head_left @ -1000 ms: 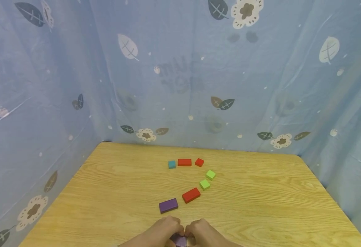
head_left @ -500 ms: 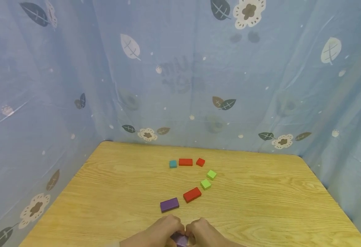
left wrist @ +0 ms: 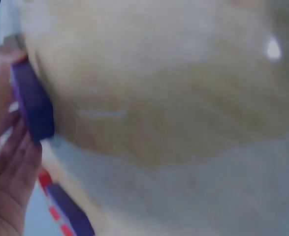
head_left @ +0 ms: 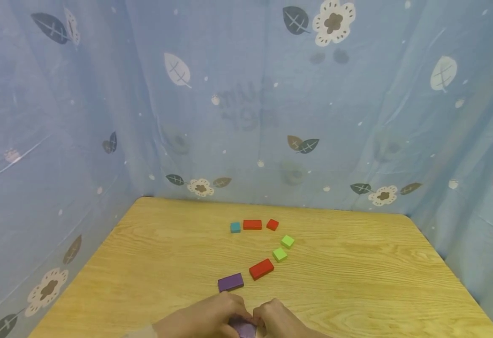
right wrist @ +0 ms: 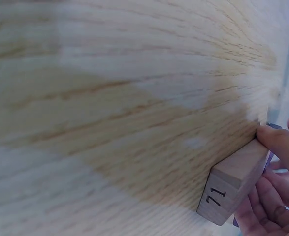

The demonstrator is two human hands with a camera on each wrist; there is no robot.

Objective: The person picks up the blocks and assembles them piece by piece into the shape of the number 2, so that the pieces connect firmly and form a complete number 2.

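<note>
The hands were close together at the near side of the table (head_left: 377,281): the left hand (head_left: 212,313) gripped a purple block (left wrist: 33,101) between thumb and fingers, and the right hand (head_left: 280,319) pinched a bare wooden block (right wrist: 240,164) marked 71. Whether those two pieces touched could not be told. Beyond them, spaced blocks (head_left: 279,255) curved from a teal cube (head_left: 235,227) round to a second purple block (head_left: 231,282). The step seemed to be positioning pieces; the next move probably called for aligning them before letting go.
</note>
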